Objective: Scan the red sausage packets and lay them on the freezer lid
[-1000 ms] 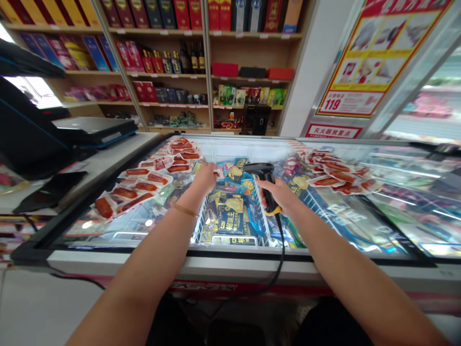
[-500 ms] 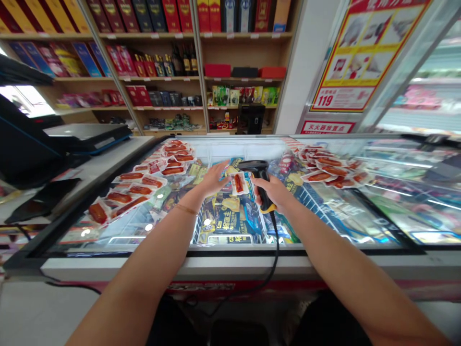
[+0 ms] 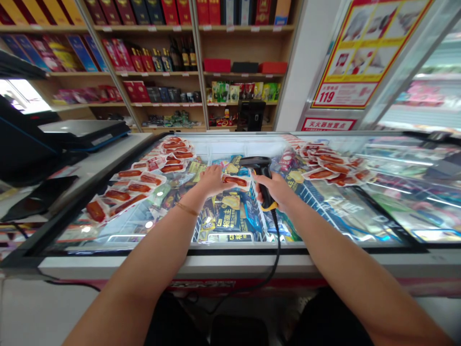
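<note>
Fingers (image 3: 259,194) of the right hand (image 3: 280,190) wrap around a black barcode scanner (image 3: 265,169), while the left hand (image 3: 212,180), its grip impossible to tell, meets the left end of a packaged sausage (image 3: 236,181) above the glass-topped chest freezer (image 3: 223,261).

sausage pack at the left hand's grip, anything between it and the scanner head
Nothing visible stands between the sausage pack and the scanner head, which is just above the pack's right end in the picture. The left hand's grip is at the pack's left end; the right hand's grip wraps the handle.
</note>
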Action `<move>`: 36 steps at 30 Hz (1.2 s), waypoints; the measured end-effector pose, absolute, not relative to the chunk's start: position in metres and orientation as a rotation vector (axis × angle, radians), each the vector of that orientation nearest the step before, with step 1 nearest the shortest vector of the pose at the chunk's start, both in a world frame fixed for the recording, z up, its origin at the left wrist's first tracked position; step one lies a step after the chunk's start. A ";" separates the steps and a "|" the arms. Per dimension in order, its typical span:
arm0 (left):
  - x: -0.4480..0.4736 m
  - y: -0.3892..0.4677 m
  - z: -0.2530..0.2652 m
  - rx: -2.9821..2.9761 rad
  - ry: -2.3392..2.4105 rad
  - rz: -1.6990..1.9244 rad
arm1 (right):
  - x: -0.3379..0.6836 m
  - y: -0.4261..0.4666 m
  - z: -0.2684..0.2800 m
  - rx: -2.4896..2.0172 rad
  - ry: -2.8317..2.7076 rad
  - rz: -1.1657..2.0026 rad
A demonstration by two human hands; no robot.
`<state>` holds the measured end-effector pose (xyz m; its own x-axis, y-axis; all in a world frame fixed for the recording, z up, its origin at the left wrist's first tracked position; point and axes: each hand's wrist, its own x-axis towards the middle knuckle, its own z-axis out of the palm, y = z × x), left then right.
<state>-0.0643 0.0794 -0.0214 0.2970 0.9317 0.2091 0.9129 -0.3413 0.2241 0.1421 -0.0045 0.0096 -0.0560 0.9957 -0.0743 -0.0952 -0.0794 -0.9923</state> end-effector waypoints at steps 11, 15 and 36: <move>-0.073 0.082 -0.012 2.256 1.476 0.688 | 0.139 -0.006 0.007 -1.188 -1.172 1.379; -0.074 0.087 -0.015 2.067 1.499 0.876 | 0.139 -0.005 0.005 -1.188 -1.187 1.361; -0.091 0.105 -0.020 1.310 1.373 1.547 | 0.125 -0.031 0.011 -1.217 -1.699 1.153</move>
